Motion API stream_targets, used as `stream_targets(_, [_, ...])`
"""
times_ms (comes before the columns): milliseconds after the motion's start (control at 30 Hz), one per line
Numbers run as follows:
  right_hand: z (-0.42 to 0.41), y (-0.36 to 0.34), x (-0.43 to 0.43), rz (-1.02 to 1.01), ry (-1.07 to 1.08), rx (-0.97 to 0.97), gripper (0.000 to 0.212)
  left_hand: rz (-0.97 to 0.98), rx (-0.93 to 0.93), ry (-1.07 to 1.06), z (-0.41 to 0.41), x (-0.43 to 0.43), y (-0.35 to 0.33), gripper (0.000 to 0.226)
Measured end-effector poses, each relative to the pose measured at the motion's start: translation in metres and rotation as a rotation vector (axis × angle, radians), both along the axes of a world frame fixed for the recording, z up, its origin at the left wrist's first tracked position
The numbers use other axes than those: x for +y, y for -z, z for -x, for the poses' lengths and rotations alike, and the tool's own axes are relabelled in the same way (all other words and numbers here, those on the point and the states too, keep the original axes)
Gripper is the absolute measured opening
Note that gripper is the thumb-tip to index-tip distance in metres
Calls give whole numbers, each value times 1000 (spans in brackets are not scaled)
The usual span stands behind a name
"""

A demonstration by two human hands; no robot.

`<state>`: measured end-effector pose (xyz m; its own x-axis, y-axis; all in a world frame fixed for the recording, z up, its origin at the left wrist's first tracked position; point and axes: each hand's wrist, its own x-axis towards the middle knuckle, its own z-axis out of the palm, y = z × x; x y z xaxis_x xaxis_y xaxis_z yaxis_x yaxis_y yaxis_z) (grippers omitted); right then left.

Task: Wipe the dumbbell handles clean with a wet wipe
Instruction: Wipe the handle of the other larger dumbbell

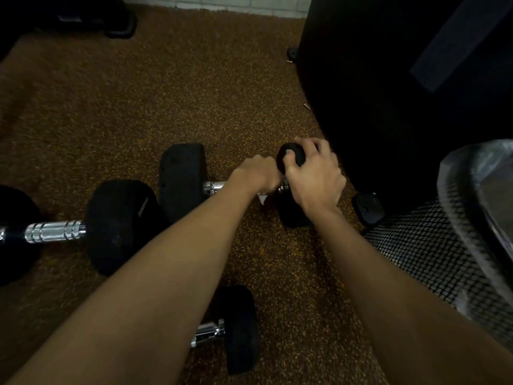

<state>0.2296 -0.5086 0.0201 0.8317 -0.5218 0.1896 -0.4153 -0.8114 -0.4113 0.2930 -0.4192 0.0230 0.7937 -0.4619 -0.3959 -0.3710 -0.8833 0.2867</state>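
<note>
On the brown speckled rubber floor (pixel 116 107) lies a black rubber-headed dumbbell with a chrome handle (pixel 183 176), its long axis running left to right across the view, one head at the left and the other at the right beneath the right hand. The left hand (pixel 256 175) is closed in a fist around the chrome handle near its right end, fingers curled under and out of sight; a small white corner of a wet wipe (pixel 262 199) pokes out just below the fist, so the wipe sits between palm and bar. The right hand (pixel 315 173) lies over the top of the right-hand head, its fingers (pixel 305 145) spread and bent around the rounded black rubber, thumb on the near face. A short stretch of bare chrome shows between the left head and the left fist. To the left, a second black dumbbell with a ribbed chrome bar (pixel 55 232) lies on the floor, also set left to right, its right head just beside the first dumbbell's left head. Nearer the camera, a third black dumbbell (pixel 238 329) is partly hidden under the left forearm. At the right edge stands a black mesh bin lined with clear plastic (pixel 458 245), beside a large dark piece of equipment (pixel 388 93).
</note>
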Motion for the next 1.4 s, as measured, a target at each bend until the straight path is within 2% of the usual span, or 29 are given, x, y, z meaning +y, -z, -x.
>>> stream_targets(167, [0, 0, 0, 16, 4, 6, 41, 92, -283, 120, 29, 11, 20, 30])
stream_targets(233, [-1, 0, 1, 22, 12, -2, 41, 214, -419, 190, 37, 20, 34, 34])
stream_targets(300, [0, 1, 1, 27, 17, -6, 41, 278, -465, 249, 41, 26, 43, 44])
stream_targets(400, [0, 2, 1, 33, 17, -11, 41, 197, -492, 325, 48, 34, 46, 53])
stream_targets(533, [-1, 2, 0, 34, 14, -26, 41, 135, -664, 489, 53, 45, 52, 55])
stream_targets(600, [-2, 2, 0, 39, 14, -29, 41, 68, -671, 546, 58, 50, 50, 51])
stream_targets(667, [-3, 2, 0, 23, 14, -33, 42, -13, -573, 620, 66, 54, 53, 50])
stream_targets(733, [-2, 1, 0, 8, 18, -37, 42, -57, -499, 605, 76, 61, 52, 51])
stream_targets(833, [0, 1, 2, 11, 18, -46, 43, 60, -382, 499, 90, 73, 48, 52])
stream_targets(900, [1, 1, 2, 6, 16, -46, 43, 252, -276, 377, 95, 77, 43, 49])
stream_targets(1000, [3, -2, 1, -13, 3, -31, 43, 485, -227, 149, 92, 77, 30, 36])
stream_targets(1200, [2, -10, -3, -32, -86, 80, 47, 667, -117, -267, 74, 79, -19, 20])
stream_targets(1333, [4, -24, 5, -1, -115, -75, 44, 847, 18, -552, 61, 79, -38, 9])
stream_targets(1400, [7, -38, 18, -142, -180, -171, 37, 951, 96, -693, 53, 79, -44, 6])
